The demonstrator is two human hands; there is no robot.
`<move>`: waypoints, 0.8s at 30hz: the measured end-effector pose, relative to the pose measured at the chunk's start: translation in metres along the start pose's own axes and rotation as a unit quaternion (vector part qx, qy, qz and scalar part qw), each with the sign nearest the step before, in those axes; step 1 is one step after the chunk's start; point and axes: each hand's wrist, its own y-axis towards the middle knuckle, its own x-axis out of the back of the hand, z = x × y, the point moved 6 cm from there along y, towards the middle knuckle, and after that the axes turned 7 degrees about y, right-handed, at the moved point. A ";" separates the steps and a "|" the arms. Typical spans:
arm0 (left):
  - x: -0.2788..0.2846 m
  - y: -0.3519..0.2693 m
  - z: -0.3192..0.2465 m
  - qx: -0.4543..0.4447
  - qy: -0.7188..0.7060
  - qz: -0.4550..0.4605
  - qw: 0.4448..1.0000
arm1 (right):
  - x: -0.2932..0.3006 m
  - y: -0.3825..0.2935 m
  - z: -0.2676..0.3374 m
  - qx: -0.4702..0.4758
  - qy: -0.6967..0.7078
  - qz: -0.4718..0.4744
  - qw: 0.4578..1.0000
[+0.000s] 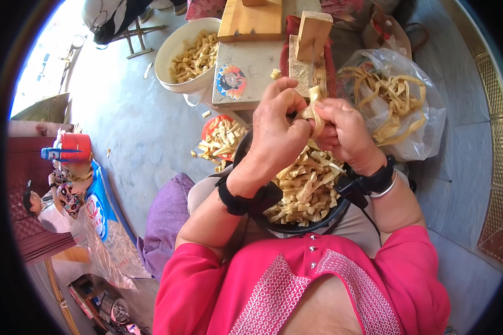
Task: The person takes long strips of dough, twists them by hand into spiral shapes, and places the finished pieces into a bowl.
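Observation:
My left hand (274,121) and my right hand (346,130) meet in front of me, above a dark basin (295,228) on my lap. Between their fingertips they pinch a pale tan, folded strip of dried plant-like material (315,93), with a loop hanging below. Many short pieces of similar tan material (304,188) fill the basin. Just beyond my hands stands a wooden block (314,35), upright on a narrow board over red cloth (332,69). Parts of the strip are hidden by my fingers.
A white bucket (161,71) of short pieces stands beside the bench (255,58). On the floor, a red container (211,125) holds more pieces. Long strips (402,96) lie in a clear plastic bag (434,138) to my right. A purple cushion (167,222) and a seated person (56,209) are leftward.

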 end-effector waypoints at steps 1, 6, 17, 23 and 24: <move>0.001 0.001 0.000 0.000 -0.001 0.003 1.000 | 0.005 0.001 0.002 0.001 0.002 -0.003 1.000; 0.008 -0.005 -0.024 -0.211 0.036 -0.010 0.977 | 0.002 0.002 -0.003 -0.097 0.002 0.109 0.989; 0.011 0.003 -0.005 -0.025 0.041 -0.032 0.998 | 0.004 0.000 0.003 -0.036 0.030 0.179 0.983; 0.021 0.002 -0.023 -0.155 0.114 -0.069 0.979 | 0.002 0.002 0.007 0.045 0.072 0.145 0.986; 0.018 0.002 -0.023 -0.125 0.066 0.007 0.990 | 0.006 0.003 0.009 0.065 0.049 0.100 0.992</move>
